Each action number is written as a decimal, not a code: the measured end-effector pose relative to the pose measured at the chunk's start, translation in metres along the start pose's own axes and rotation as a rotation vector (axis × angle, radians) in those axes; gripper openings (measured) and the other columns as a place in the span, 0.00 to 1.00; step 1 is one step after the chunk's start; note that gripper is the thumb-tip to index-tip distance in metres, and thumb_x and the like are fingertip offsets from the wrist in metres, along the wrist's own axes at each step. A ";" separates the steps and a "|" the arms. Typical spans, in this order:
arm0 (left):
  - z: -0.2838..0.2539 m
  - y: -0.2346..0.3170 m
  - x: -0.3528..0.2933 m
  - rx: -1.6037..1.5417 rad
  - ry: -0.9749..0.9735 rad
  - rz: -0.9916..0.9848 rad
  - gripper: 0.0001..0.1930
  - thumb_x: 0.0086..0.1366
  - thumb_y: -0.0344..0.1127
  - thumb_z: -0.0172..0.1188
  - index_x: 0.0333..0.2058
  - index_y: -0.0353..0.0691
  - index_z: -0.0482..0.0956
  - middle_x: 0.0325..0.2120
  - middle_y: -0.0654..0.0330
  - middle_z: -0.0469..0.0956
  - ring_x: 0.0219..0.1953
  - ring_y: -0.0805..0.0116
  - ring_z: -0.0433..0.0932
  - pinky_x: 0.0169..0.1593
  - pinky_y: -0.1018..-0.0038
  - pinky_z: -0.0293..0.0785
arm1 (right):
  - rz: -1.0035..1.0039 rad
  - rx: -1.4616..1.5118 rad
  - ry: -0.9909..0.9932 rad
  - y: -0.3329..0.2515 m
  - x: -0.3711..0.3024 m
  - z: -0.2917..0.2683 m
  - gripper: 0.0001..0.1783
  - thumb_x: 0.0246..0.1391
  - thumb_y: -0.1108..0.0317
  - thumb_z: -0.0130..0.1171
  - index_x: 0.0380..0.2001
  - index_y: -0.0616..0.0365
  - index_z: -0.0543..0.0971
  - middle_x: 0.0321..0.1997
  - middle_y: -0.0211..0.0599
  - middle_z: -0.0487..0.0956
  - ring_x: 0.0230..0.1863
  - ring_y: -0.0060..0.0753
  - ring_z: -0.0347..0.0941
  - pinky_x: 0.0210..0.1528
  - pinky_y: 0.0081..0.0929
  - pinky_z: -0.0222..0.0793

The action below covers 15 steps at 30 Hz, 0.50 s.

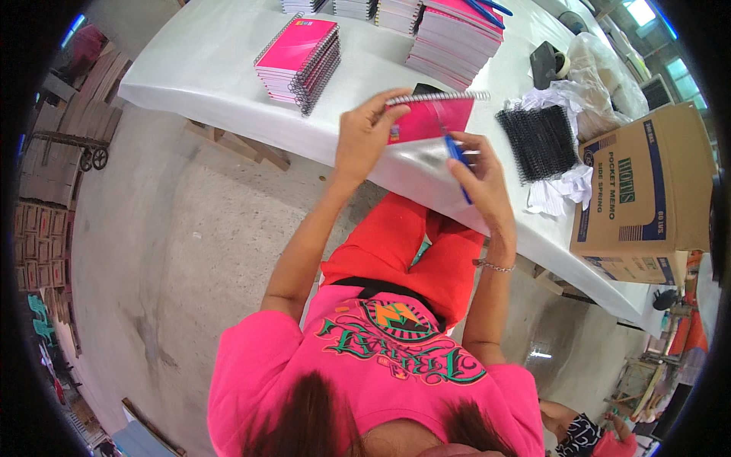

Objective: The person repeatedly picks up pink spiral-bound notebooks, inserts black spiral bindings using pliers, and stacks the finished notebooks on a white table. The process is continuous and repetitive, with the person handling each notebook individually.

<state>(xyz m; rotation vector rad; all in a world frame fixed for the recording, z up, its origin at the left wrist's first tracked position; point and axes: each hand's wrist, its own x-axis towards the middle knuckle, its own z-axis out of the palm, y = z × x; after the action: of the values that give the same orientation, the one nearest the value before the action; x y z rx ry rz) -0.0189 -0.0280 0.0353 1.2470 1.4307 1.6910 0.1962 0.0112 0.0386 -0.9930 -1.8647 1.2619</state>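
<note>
My left hand (pixel 362 135) is closed on the left end of a small pink-covered spiral notebook (pixel 428 120), held above the table's front edge. A wire coil (pixel 445 97) runs along its far edge and sticks out a little past the right end. Wrapped in my right hand (pixel 487 177) are blue-handled pliers (pixel 456 150), their tip against or close to the cover; contact is hard to judge. Left of the notebook stands a stack of pink spiral notebooks (pixel 304 44). Behind it rises a taller pink stack (pixel 448 44) with another blue-handled tool (pixel 487 11) on top.
A pile of black coils (pixel 537 142) lies on crumpled white paper (pixel 560 194) to the right. Beyond are a cardboard box (pixel 643 190), clear plastic bags (pixel 605 76) and a black tape dispenser (pixel 545 65). The white-covered table (pixel 198 72) has its front edge before my knees.
</note>
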 end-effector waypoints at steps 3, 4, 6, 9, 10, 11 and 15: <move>-0.027 0.016 0.022 -0.051 0.159 0.139 0.18 0.66 0.32 0.63 0.54 0.39 0.79 0.30 0.69 0.81 0.32 0.84 0.75 0.37 0.86 0.71 | -0.157 -0.414 0.255 0.014 0.009 -0.022 0.22 0.52 0.68 0.64 0.51 0.57 0.75 0.44 0.47 0.71 0.46 0.42 0.70 0.51 0.37 0.66; -0.038 0.029 0.032 -0.039 0.218 0.184 0.18 0.66 0.32 0.63 0.54 0.36 0.78 0.32 0.66 0.81 0.34 0.82 0.76 0.38 0.84 0.73 | -0.201 -0.505 0.311 0.028 0.014 -0.028 0.22 0.51 0.68 0.64 0.51 0.56 0.75 0.44 0.48 0.71 0.46 0.45 0.70 0.51 0.38 0.66; -0.065 0.049 0.051 0.003 0.339 0.251 0.18 0.66 0.33 0.63 0.52 0.30 0.77 0.38 0.58 0.83 0.37 0.75 0.80 0.41 0.79 0.76 | -0.295 -0.685 0.420 0.060 0.022 -0.034 0.22 0.50 0.69 0.65 0.50 0.56 0.75 0.45 0.49 0.71 0.47 0.50 0.69 0.51 0.42 0.65; -0.114 0.037 0.085 0.061 0.469 0.301 0.18 0.65 0.36 0.64 0.48 0.29 0.79 0.38 0.55 0.83 0.37 0.75 0.80 0.43 0.77 0.76 | -0.278 -0.768 0.465 0.084 0.023 -0.029 0.22 0.51 0.66 0.64 0.50 0.53 0.76 0.47 0.50 0.70 0.49 0.54 0.67 0.54 0.46 0.62; -0.124 0.031 0.092 0.091 0.495 0.274 0.18 0.64 0.36 0.65 0.48 0.30 0.79 0.38 0.55 0.83 0.37 0.75 0.79 0.43 0.77 0.76 | -0.273 -0.790 0.481 0.088 0.023 -0.029 0.21 0.51 0.66 0.64 0.50 0.53 0.77 0.47 0.50 0.70 0.49 0.53 0.67 0.54 0.47 0.62; -0.133 0.026 0.095 0.125 0.521 0.244 0.18 0.64 0.37 0.65 0.47 0.30 0.79 0.38 0.55 0.83 0.36 0.75 0.79 0.43 0.77 0.75 | -0.266 -0.793 0.490 0.087 0.023 -0.027 0.21 0.52 0.64 0.63 0.50 0.52 0.77 0.48 0.51 0.70 0.49 0.53 0.66 0.55 0.47 0.62; -0.149 0.004 0.097 0.343 0.611 0.199 0.18 0.61 0.40 0.66 0.44 0.31 0.81 0.34 0.55 0.82 0.31 0.73 0.76 0.38 0.75 0.73 | -0.265 -0.803 0.499 0.086 0.022 -0.026 0.20 0.54 0.63 0.62 0.50 0.53 0.77 0.49 0.51 0.70 0.50 0.53 0.66 0.55 0.46 0.61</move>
<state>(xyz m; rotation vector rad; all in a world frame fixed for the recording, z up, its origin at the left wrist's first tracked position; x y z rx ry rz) -0.1922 -0.0040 0.0690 1.1179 2.0805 2.1471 0.2262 0.0627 -0.0325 -1.2487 -2.0032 0.0446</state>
